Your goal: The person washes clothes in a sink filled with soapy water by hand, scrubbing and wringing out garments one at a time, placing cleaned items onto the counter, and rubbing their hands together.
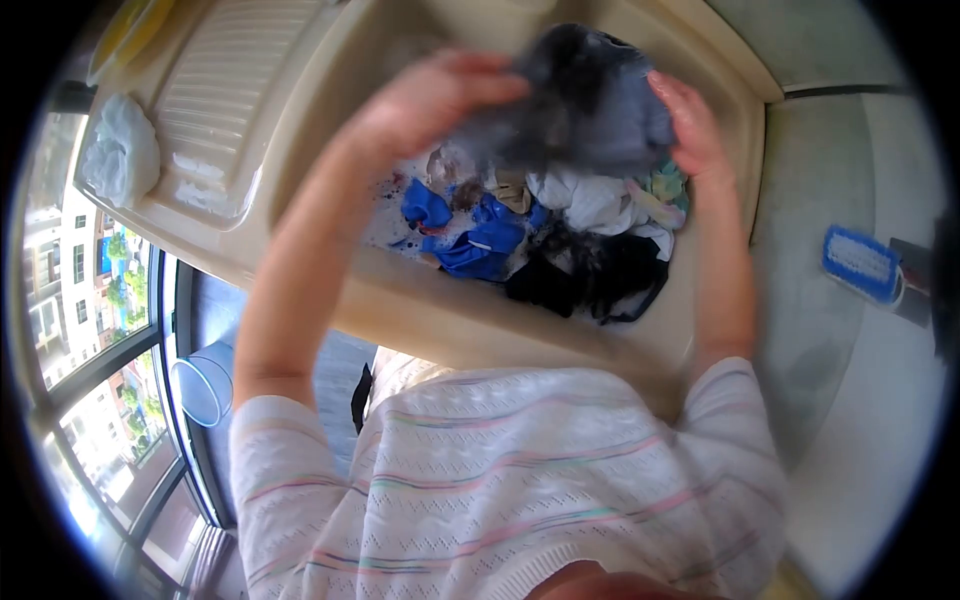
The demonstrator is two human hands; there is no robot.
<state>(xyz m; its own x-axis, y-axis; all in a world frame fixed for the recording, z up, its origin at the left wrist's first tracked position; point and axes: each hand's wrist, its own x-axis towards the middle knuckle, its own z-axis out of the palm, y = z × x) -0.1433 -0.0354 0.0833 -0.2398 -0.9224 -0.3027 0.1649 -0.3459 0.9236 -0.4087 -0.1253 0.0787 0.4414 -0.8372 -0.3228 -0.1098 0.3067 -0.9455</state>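
A dark grey garment, blurred by motion, is held up above the basin. My right hand grips its right edge. At its left side is my left hand, smeared by motion, so its hold on the cloth is unclear. Below, wet clothes lie in the beige basin: blue cloth at the left, white cloth in the middle, black cloth nearer the front wall, and a pale green piece at the right.
A ribbed washboard surface adjoins the basin on the left, with a crumpled whitish plastic bag and a yellow item at its edge. A blue brush head is at the right wall. A bluish bucket stands lower left, near windows.
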